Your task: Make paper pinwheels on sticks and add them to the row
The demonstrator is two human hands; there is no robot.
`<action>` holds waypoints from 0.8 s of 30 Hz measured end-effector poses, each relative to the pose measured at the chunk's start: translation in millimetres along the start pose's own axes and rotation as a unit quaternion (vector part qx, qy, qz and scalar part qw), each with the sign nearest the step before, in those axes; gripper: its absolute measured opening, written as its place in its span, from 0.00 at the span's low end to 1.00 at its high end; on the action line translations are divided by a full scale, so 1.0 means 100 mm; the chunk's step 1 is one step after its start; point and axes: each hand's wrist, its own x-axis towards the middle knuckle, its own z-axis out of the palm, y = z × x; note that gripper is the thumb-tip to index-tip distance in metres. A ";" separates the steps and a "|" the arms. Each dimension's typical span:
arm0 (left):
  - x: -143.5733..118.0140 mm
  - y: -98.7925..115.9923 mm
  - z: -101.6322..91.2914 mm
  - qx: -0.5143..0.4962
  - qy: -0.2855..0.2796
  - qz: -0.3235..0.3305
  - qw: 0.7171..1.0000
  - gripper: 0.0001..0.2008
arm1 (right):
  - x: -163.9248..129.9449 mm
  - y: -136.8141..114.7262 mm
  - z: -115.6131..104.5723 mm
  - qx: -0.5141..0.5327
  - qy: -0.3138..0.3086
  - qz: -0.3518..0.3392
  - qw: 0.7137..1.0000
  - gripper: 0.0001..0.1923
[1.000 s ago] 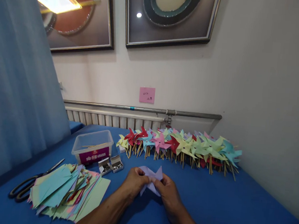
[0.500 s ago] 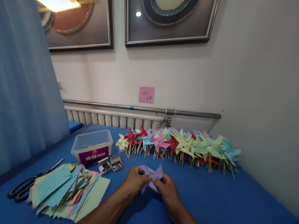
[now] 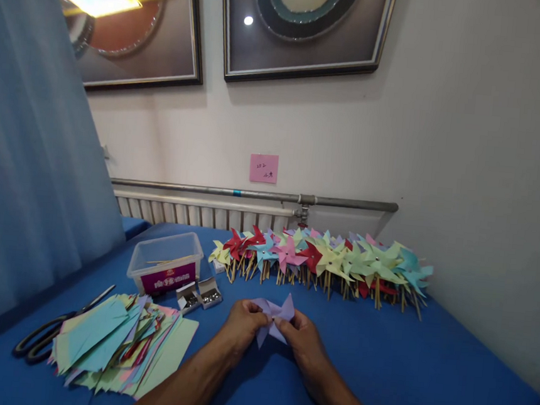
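Pinching a lilac paper pinwheel [image 3: 273, 319] between left hand [image 3: 241, 327] and right hand [image 3: 305, 342], fingertips closing on its folded centre, just above the blue table [image 3: 424, 380]. Likely handling as light, thin and floppy, creasing easily; probably best gripping at the gathered middle, not the free points. Lying nearby: cut paper stack [image 3: 120, 344], scissors [image 3: 45, 337], small pin boxes [image 3: 199, 295], clear tub [image 3: 166, 263], finished pinwheels [image 3: 326, 261] lining the wall.

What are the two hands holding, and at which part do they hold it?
Both the left hand and right hand pinch a folded lilac paper pinwheel near its centre, fingertips on the folded flaps.
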 end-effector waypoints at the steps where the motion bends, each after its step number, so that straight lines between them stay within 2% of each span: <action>1: 0.00 0.00 0.00 0.002 0.002 -0.001 1.000 0.08 | 0.00 0.00 0.00 0.000 -0.002 0.002 1.000 0.25; 6: -0.01 0.02 0.00 0.028 0.010 -0.006 1.000 0.07 | -0.03 -0.07 0.01 -0.010 0.005 -0.001 1.000 0.23; 9: -0.02 0.03 0.00 0.015 0.000 -0.002 1.000 0.08 | -0.05 -0.11 0.00 -0.014 0.011 0.004 1.000 0.22; 14: 0.03 -0.01 -0.03 0.003 0.021 0.000 1.000 0.11 | -0.06 -0.12 0.01 -0.005 0.036 0.007 0.999 0.22; 24: 0.02 -0.02 -0.03 0.001 0.007 -0.004 1.000 0.12 | -0.03 -0.05 0.00 -0.008 0.019 -0.002 1.000 0.25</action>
